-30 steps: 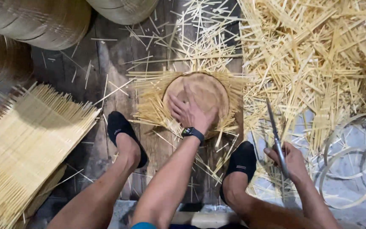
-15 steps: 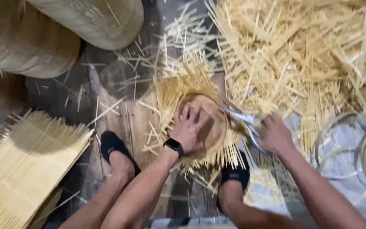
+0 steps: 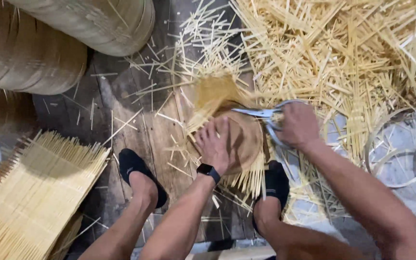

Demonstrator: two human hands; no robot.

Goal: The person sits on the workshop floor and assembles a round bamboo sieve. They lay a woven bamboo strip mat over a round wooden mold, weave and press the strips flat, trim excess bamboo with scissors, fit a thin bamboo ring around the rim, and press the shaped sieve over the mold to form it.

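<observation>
Left: a flat woven bamboo mat (image 3: pixel 30 192) is lying on the plank floor (image 3: pixel 121 110), below stacked rolls of woven bamboo (image 3: pixel 39 53). Centre: the left hand (image 3: pixel 215 144), fingers spread flat, is pressing down a round woven disc (image 3: pixel 244 139) whose loose strip ends are fanning outward between two black-socked feet (image 3: pixel 138 173). Right: the right hand (image 3: pixel 298 126), fingers closed around the handles, is holding scissors (image 3: pixel 258 113) at the disc's upper edge, beside a heap of bamboo offcuts (image 3: pixel 343 53)

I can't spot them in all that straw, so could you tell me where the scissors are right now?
In the head view, the scissors are right of centre in the right hand, blades pointing left over the round woven piece that the left hand presses.
</observation>
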